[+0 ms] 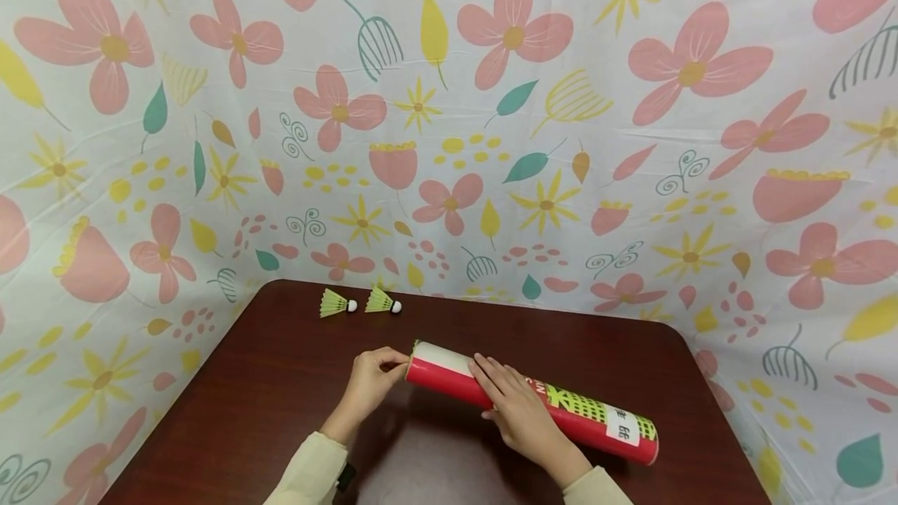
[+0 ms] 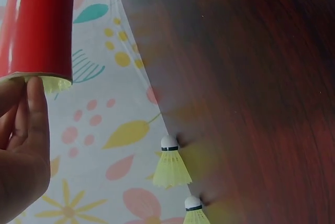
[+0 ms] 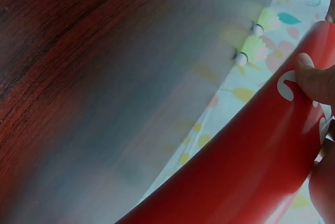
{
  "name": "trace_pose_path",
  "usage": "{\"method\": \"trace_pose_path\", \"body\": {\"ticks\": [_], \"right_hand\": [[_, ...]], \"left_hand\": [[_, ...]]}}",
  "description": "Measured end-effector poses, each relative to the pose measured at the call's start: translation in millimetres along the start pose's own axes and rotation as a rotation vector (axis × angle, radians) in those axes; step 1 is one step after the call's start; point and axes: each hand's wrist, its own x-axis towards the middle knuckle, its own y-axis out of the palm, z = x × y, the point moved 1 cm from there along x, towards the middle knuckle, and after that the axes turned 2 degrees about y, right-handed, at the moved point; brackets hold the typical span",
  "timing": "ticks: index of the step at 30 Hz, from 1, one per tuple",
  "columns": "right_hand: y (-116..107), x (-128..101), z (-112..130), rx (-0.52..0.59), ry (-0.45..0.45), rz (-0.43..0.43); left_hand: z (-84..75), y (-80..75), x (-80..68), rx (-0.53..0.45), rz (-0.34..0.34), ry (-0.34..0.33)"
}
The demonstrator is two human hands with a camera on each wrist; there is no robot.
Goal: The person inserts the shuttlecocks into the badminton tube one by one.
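Two yellow-green shuttlecocks (image 1: 337, 303) (image 1: 383, 301): lying side by side at the far left of the tabletop (image 1: 281, 380), white corks pointing right, well apart from the hands.
Left hand (image 1: 372, 382): fingertips pinched at the open left end of the tube (image 1: 491, 384), where a yellow-green feather edge shows.
Tube: red, white band at the left end, green pattern and white label toward the right; lying slantwise at the tabletop's middle, right end nearer.
Right hand (image 1: 515, 404): laid over the tube's middle, thumb and fingers curled round it.
Floral cloth (image 1: 491, 139): backdrop on all sides.
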Motion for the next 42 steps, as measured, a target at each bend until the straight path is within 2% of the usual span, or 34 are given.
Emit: {"method": "trace_pose_path", "body": {"ticks": [5, 11, 12, 17, 24, 32, 38, 42], "right_hand": [[-1, 0, 0, 0.001, -0.004, 0.001], [-3, 1, -1, 0.016, -0.002, -0.001], [-2, 1, -1, 0.018, -0.003, 0.004], [-2, 0, -1, 0.020, -0.008, 0.035], [-1, 0, -2, 0.015, 0.000, 0.023], [-3, 0, -3, 0.006, 0.006, 0.016], [-2, -1, -5, -0.006, 0.004, 0.023], [-1, -2, -5, -0.014, 0.006, 0.025]], "left_hand": [[1.4, -2.5, 2.2, -0.044, 0.064, 0.002], [-20.7, -20.9, 5.0, -0.185, 0.183, -0.019], [-24.0, -23.7, 4.4, -0.198, 0.192, -0.019], [-18.2, -28.8, 3.1, -0.231, 0.205, -0.037], [-4.3, -31.7, 9.2, -0.203, 0.127, -0.129], [50.6, -32.0, 25.3, -0.147, -0.044, -0.237], [74.9, -44.3, 36.7, -0.088, -0.149, -0.268], [88.5, -55.2, 44.9, -0.006, -0.243, -0.255]]}}
